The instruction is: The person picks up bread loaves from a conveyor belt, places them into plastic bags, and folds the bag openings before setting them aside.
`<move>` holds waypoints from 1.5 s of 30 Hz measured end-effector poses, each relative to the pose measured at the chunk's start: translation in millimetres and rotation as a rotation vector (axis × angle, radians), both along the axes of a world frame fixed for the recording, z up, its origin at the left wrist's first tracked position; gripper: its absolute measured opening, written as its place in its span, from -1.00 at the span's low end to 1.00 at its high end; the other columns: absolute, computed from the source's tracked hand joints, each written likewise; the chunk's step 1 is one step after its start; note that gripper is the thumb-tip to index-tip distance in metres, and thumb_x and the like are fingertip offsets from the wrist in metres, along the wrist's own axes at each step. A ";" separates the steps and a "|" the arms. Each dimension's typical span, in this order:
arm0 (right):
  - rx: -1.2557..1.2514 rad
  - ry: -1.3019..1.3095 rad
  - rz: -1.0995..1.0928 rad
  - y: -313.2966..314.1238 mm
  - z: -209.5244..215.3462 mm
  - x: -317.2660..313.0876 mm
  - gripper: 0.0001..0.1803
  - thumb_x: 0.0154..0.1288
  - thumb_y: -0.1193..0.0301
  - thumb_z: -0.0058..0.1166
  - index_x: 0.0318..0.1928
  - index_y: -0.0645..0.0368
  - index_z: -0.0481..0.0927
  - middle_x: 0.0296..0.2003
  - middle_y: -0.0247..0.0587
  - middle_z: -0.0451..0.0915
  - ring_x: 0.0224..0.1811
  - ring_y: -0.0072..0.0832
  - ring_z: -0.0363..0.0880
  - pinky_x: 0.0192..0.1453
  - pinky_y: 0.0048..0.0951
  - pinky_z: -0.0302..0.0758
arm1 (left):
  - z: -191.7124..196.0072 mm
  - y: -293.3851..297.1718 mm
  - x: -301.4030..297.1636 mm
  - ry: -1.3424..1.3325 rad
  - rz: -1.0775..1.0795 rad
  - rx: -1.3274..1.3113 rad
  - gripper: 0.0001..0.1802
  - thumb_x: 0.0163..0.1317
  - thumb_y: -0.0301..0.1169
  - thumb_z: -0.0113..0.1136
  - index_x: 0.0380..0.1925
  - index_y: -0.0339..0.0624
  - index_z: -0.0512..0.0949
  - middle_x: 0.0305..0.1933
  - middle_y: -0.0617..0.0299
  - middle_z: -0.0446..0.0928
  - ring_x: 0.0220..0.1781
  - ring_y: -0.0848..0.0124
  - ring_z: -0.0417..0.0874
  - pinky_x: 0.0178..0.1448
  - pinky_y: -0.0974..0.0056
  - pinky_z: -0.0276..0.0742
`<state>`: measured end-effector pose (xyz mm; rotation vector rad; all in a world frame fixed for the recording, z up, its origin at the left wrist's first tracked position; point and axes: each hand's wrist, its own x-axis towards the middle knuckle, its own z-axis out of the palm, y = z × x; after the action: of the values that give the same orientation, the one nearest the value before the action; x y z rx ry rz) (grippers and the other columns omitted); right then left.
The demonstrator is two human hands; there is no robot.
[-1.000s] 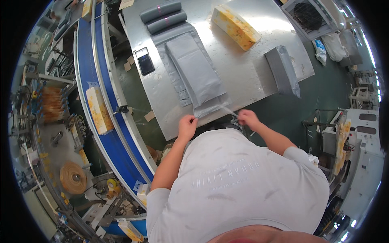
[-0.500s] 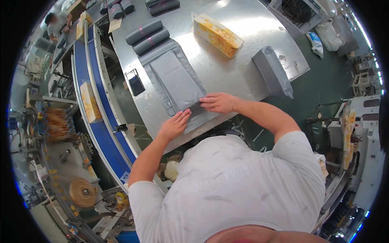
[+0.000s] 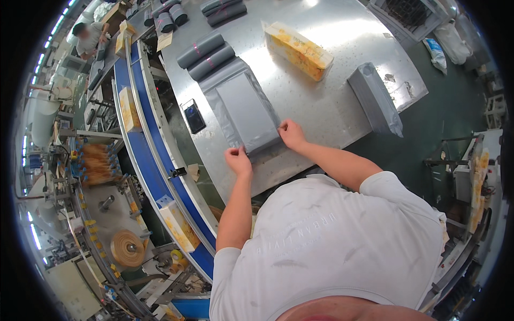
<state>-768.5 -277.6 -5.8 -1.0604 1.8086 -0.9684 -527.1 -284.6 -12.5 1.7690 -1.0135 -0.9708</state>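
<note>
A grey plastic bag (image 3: 249, 107) lies on the metal table in front of me, with a flat, block-like bulge in its middle. My left hand (image 3: 237, 160) is closed in a pinch at its near left corner. At the near right corner, my right hand (image 3: 290, 134) has its fingers curled together on the bag's edge. The fingertips of both hands are partly hidden. Beyond the bag's far end lie two rolled grey bag bundles (image 3: 212, 61) with pink ties. Left of the bag is a dark phone (image 3: 193, 116).
A yellow-and-white printed pack (image 3: 300, 51) and a grey wrapped block (image 3: 375, 99) lie on the metal table (image 3: 332, 120). More grey rolls (image 3: 225, 10) sit at the far edge. On the left runs a blue conveyor (image 3: 144, 160) carrying similar packs. A person (image 3: 88, 40) is at the far left.
Both hands went from lying flat with fingers stretched on the bag's near edge to pinching at its near corners. Packs on the conveyor have come nearer. My view has shifted slightly.
</note>
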 end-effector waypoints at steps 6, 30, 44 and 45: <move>-0.104 -0.041 0.087 -4.7 5.4 13.3 -0.30 0.19 0.10 0.49 0.20 0.24 0.51 0.13 0.04 0.60 0.19 -0.22 0.58 0.29 -0.14 0.49 | 16.8 28.6 -46.8 0.044 -0.368 -0.114 -0.35 0.54 -0.29 0.24 0.49 -0.41 0.33 0.38 -0.03 0.53 0.32 0.25 0.54 0.47 0.17 0.39; -0.464 0.668 0.430 75.4 67.6 -46.8 -0.49 0.15 0.49 0.39 0.13 0.22 0.57 0.27 0.05 0.54 0.31 0.08 0.50 0.42 0.01 0.43 | 20.1 88.3 62.3 -0.332 -0.744 -0.497 -0.76 0.19 -0.52 0.35 -0.11 -0.22 0.64 0.02 0.01 0.68 0.12 -0.04 0.66 0.24 -0.06 0.56; -0.084 0.802 0.815 9.1 45.1 83.4 -0.32 0.19 0.26 0.44 0.29 0.24 0.58 0.49 0.00 0.41 0.56 0.00 0.32 0.63 -0.07 0.30 | -21.4 221.2 468.9 -0.899 0.318 0.889 -0.07 -0.03 -0.27 0.58 0.40 -0.03 0.38 0.45 0.02 0.44 0.51 -0.05 0.43 0.44 -0.15 0.52; -0.071 0.801 0.801 8.6 39.2 76.4 -0.32 0.19 0.26 0.43 0.30 0.23 0.58 0.50 0.00 0.40 0.57 0.00 0.30 0.65 -0.08 0.28 | -25.8 216.2 464.8 -0.973 0.232 0.866 -0.09 -0.02 -0.23 0.60 0.38 -0.02 0.39 0.37 0.06 0.51 0.46 -0.03 0.50 0.40 -0.13 0.56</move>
<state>-692.1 -269.0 33.4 -2.1933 1.6357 -0.0978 -62.4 -68.3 -38.3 3.1664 -0.9354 -0.3468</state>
